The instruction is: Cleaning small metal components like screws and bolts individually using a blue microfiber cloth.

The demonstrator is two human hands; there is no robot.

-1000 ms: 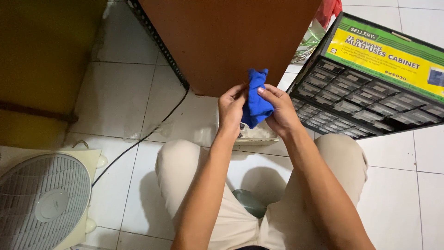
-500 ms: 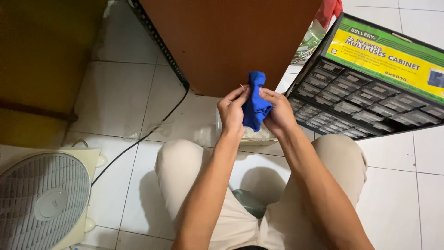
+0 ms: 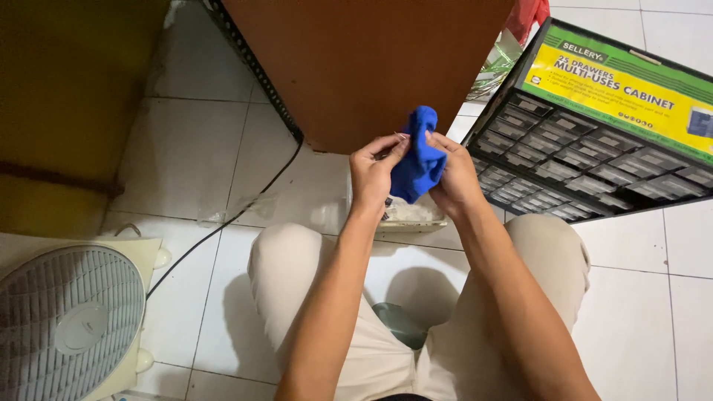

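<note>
Head view: left hand [image 3: 373,172] and right hand [image 3: 454,177] pinch bunched blue cloth [image 3: 417,156]; loose grip risks dropping it onto white tiled floor [image 3: 193,148].

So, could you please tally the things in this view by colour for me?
Blue: 1, the cloth held by the left hand and right hand
White: 1, the fan
Black: 2, the drawer cabinet and the cable
Brown: 1, the wooden panel
Total: 5

A home floor — white tiles [image 3: 193,148], box fan [image 3: 70,319], drawer cabinet [image 3: 594,141].
</note>
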